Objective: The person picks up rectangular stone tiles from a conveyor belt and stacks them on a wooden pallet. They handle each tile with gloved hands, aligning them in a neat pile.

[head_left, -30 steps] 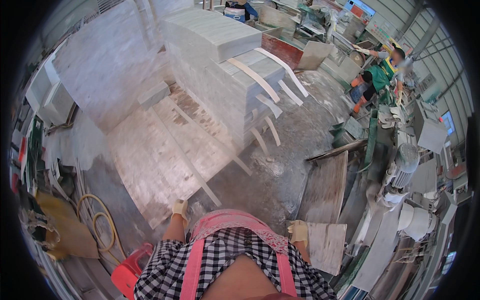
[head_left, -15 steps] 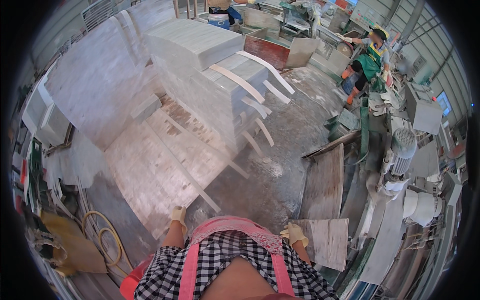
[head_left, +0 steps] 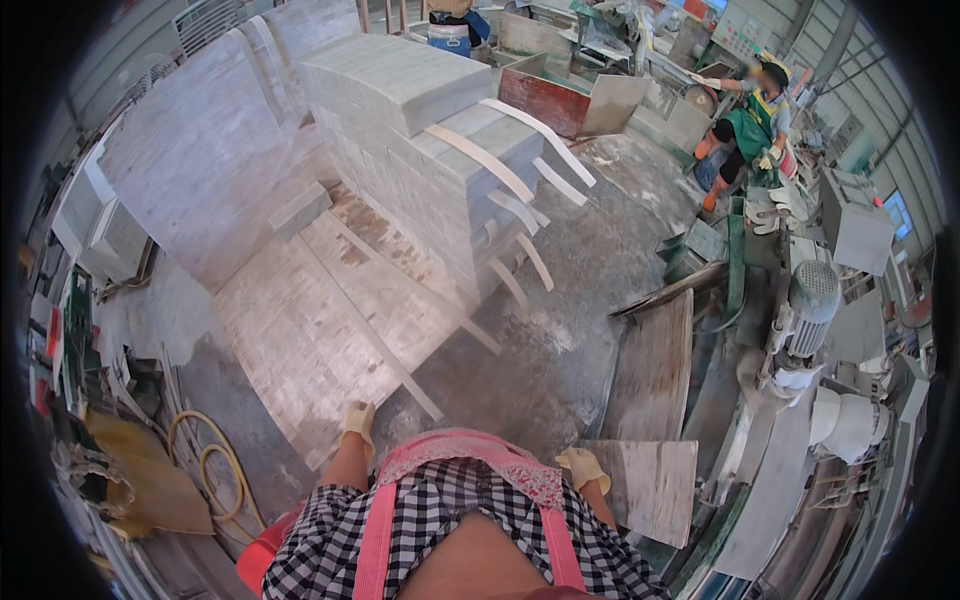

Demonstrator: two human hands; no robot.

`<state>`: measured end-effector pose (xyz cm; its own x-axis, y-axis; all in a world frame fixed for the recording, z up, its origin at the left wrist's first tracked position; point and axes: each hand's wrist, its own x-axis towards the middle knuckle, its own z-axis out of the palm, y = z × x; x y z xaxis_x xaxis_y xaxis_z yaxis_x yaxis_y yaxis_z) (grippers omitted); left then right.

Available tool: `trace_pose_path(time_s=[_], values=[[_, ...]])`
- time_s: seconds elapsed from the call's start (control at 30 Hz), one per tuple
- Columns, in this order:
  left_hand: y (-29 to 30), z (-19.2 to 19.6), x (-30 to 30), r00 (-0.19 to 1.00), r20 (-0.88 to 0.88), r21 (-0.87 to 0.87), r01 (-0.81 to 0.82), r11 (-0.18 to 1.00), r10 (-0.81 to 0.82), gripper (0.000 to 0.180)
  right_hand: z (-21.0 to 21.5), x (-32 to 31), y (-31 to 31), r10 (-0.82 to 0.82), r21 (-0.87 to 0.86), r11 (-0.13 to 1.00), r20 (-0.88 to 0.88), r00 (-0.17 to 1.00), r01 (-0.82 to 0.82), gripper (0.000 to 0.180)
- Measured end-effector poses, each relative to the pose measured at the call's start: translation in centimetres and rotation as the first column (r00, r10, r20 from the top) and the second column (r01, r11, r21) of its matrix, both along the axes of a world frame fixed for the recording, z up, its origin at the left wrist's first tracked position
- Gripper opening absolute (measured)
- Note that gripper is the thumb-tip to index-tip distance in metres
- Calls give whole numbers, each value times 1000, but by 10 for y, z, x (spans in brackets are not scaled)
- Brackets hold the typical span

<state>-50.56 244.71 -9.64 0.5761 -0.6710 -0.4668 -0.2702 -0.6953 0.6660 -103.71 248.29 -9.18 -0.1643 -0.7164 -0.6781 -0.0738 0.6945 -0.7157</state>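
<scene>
My left hand [head_left: 358,421], in a cream glove, hangs beside my apron, over the near corner of a pale wooden board [head_left: 290,340]. Its fingers look loosely apart, with nothing visible in them. In a matching glove, my right hand [head_left: 583,467] hangs at my other side. It overlaps the left edge of a small weathered board [head_left: 655,485]; contact cannot be made out. Its fingers look loose and partly turned away. Farther ahead stands a stack of grey-white stone slabs [head_left: 400,80], with pale straps [head_left: 480,160] sticking out from its right side.
A large upright board [head_left: 200,150] stands behind the flat one. To the right are a leaning wooden plank [head_left: 650,370] and a machine with a grey motor [head_left: 812,305]. A yellow hose [head_left: 215,470] coils at left. A co-worker in a green apron [head_left: 750,130] sits far right.
The whole scene shifts slightly rightward in view. My left hand has risen a little toward the flat board; my right hand has moved slightly left. Neither has taken hold of anything visible.
</scene>
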Motion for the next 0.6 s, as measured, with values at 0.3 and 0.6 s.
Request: trace_pose_path(time_s=[0.3, 0.6], values=[[10, -28, 8, 999, 40, 48, 16, 999, -18, 46, 14, -2, -6, 13, -13, 1000, 15, 1000, -13, 33], [11, -35, 9, 995, 99, 8, 23, 1000, -23, 41, 22, 2, -7, 10, 6, 1000, 41, 999, -10, 32]])
